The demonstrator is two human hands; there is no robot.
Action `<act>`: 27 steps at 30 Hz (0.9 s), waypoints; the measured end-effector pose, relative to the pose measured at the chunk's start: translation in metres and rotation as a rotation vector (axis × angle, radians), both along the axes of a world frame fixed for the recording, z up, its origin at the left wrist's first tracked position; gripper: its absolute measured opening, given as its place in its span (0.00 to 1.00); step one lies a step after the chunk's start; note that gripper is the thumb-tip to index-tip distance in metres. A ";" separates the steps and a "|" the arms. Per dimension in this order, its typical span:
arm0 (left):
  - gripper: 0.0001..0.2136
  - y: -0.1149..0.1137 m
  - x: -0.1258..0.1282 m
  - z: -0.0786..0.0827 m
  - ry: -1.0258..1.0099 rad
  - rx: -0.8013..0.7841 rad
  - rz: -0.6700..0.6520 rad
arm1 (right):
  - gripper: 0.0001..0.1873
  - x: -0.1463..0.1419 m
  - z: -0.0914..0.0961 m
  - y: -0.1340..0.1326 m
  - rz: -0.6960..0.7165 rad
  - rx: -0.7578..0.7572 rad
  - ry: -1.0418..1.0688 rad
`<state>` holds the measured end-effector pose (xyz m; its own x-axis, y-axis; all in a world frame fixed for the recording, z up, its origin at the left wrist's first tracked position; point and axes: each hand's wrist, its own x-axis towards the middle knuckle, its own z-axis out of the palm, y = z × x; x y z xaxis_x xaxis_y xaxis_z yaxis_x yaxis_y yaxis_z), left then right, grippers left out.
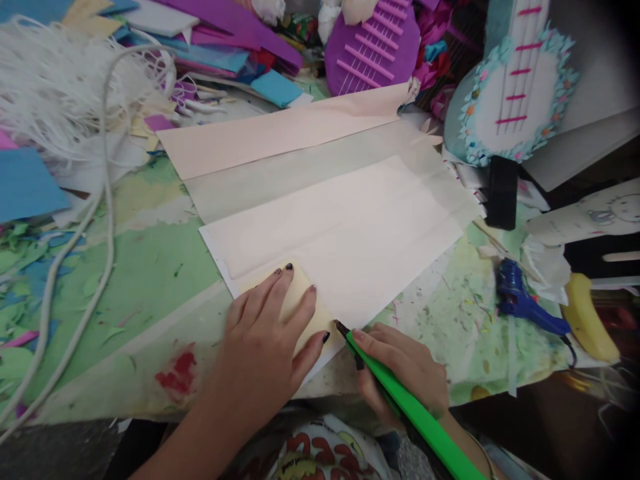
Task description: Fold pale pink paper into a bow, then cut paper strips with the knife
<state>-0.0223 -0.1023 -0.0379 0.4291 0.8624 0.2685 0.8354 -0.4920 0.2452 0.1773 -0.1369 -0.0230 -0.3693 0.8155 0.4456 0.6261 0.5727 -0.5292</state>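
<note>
My left hand (270,327) lies flat with fingers spread, pressing a pale yellow card piece (300,293) onto a white sheet (345,233). My right hand (405,367) is closed around a long green utility knife (395,387). The knife's narrow dark tip rests at the right edge of the yellow card, close to my left thumb. Beneath the white sheet lies a greyish translucent sheet (300,173), and a pale pink sheet (280,137) stretches along the far side. Much of the yellow card is hidden under my left hand.
A white cord (107,200) loops down the left side near shredded white strips (65,87). Purple (375,47) and light blue paper guitars (515,100) stand at the back. To the right are a phone (501,193), a blue glue gun (525,297) and a banana-shaped yellow object (590,320).
</note>
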 end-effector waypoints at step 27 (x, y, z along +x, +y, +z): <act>0.18 0.001 0.000 0.002 0.012 -0.010 0.006 | 0.24 -0.003 -0.002 -0.003 -0.030 0.082 0.081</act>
